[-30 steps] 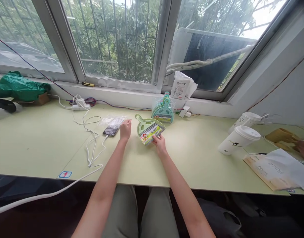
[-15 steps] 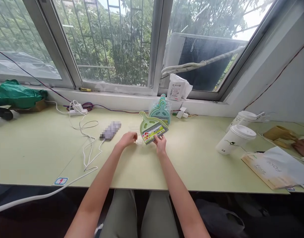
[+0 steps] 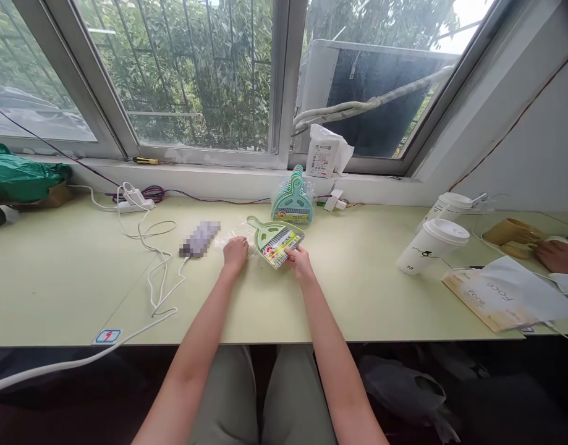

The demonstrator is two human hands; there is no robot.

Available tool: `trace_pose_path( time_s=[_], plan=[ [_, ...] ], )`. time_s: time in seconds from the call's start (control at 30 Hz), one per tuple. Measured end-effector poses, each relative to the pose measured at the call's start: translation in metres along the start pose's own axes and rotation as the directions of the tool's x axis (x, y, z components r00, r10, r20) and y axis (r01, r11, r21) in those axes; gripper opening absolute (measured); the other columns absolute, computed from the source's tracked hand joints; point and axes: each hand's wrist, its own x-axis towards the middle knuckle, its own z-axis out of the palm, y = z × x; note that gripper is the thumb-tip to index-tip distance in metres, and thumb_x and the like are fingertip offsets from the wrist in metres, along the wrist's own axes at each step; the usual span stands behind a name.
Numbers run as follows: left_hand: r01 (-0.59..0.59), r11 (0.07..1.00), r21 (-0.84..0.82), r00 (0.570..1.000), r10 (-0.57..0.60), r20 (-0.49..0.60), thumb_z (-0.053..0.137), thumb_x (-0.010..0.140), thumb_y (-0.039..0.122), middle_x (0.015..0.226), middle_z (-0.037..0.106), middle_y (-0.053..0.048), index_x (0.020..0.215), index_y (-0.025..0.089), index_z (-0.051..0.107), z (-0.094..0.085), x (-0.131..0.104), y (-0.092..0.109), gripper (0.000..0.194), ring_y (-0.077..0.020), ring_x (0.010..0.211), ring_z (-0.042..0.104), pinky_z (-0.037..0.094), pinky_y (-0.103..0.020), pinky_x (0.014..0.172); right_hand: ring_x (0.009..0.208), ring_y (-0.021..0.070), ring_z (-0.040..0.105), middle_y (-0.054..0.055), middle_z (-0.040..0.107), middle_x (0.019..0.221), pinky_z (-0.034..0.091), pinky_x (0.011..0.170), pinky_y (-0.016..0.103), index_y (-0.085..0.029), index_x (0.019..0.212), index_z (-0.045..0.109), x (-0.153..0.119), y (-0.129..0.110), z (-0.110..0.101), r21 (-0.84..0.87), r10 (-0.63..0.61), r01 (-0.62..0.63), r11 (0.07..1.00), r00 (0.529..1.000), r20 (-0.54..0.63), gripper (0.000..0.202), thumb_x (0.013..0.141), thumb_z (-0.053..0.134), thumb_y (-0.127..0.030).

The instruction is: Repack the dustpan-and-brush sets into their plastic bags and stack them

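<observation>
My right hand (image 3: 300, 262) grips a light-green mini dustpan with a brush (image 3: 277, 241) by its lower right edge. The dustpan is tilted, its handle toward the upper left and a colourful printed label across its front. To its left, my left hand (image 3: 236, 253) is closed at the table, with a clear plastic bag (image 3: 228, 233) bunched around its fingers. Behind the held dustpan stands a stack of blue-green dustpan sets (image 3: 293, 201) in clear wrapping, against the window-side wall.
A blurred-out phone-like item (image 3: 200, 238) with a white cable (image 3: 165, 278) lies left. White lidded cups (image 3: 434, 247) and a paper packet (image 3: 478, 303) stand and lie right. A power strip (image 3: 135, 203) sits at the back left. Another person's hand (image 3: 559, 254) shows at the far right.
My left hand has come back slightly left and down onto the plastic bag. The dustpan in my right hand has tipped lower, away from the stack. The camera view has shifted a little.
</observation>
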Motion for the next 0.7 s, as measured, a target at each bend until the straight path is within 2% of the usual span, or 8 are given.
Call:
trace_pose_path(
  time_s=[0.13,0.27,0.37,0.47,0.6,0.7],
  plan=[
    [0.154,0.987,-0.055,0.978,-0.160,-0.132,0.041,0.090,0.028,0.100,0.069,-0.016,0.102,0.015,0.071,-0.005,0.006,-0.024,0.035,-0.0276,0.094,0.062,0.047,-0.035,0.079,0.070,0.0199,0.071,0.006,0.074,0.080,0.060,0.063,0.029,-0.015,0.091,0.062,0.000,-0.001,-0.004,-0.117,0.140,-0.126,0.985,0.982,0.125,0.027,0.067,0.072,-0.010],
    [0.180,0.980,-0.084,0.946,-0.196,-0.259,0.038,0.091,0.026,0.106,0.068,-0.015,0.111,0.015,0.068,-0.010,0.005,-0.035,0.037,-0.0272,0.102,0.060,0.047,-0.036,0.084,0.069,0.0175,0.071,0.007,0.074,0.083,0.059,0.063,0.027,-0.014,0.092,0.063,0.000,-0.002,-0.008,-0.145,0.161,-0.143,0.979,0.980,0.120,0.022,0.071,0.065,-0.006],
    [0.159,0.984,-0.084,0.937,-0.177,-0.301,0.035,0.092,0.024,0.109,0.068,-0.014,0.114,0.014,0.066,-0.010,0.003,-0.035,0.039,-0.0268,0.107,0.057,0.046,-0.035,0.087,0.068,0.0161,0.071,0.006,0.073,0.082,0.059,0.062,0.026,-0.014,0.088,0.062,-0.001,-0.003,-0.009,-0.130,0.151,-0.149,0.980,0.988,0.007,0.020,0.072,0.061,-0.002],
    [0.098,0.993,-0.070,0.953,-0.114,-0.282,0.036,0.092,0.022,0.113,0.067,-0.012,0.115,0.015,0.065,-0.007,0.000,-0.029,0.038,-0.0259,0.113,0.055,0.045,-0.035,0.091,0.065,0.0153,0.070,0.005,0.073,0.080,0.059,0.061,0.026,-0.014,0.087,0.060,-0.005,-0.004,-0.005,-0.134,0.117,-0.126,0.983,0.990,-0.079,0.021,0.072,0.060,0.000],
    [-0.016,0.997,-0.073,0.971,-0.002,-0.238,0.037,0.092,0.020,0.123,0.063,-0.010,0.118,0.017,0.064,-0.001,-0.007,-0.013,0.038,-0.0234,0.124,0.049,0.040,-0.035,0.101,0.067,0.0169,0.070,0.005,0.073,0.078,0.060,0.064,0.029,-0.015,0.090,0.059,-0.012,-0.002,0.008,-0.171,0.066,-0.068,0.983,0.998,-0.016,0.022,0.071,0.065,-0.004],
    [-0.080,0.991,-0.106,0.973,0.055,-0.224,0.037,0.092,0.022,0.133,0.056,-0.008,0.121,0.020,0.062,-0.004,-0.015,-0.001,0.038,-0.0227,0.129,0.044,0.040,-0.037,0.103,0.072,0.0186,0.071,0.004,0.073,0.078,0.061,0.069,0.031,-0.016,0.090,0.059,-0.015,0.003,0.017,-0.182,0.014,-0.012,0.983,1.000,0.006,0.025,0.069,0.069,-0.007]
  ],
)
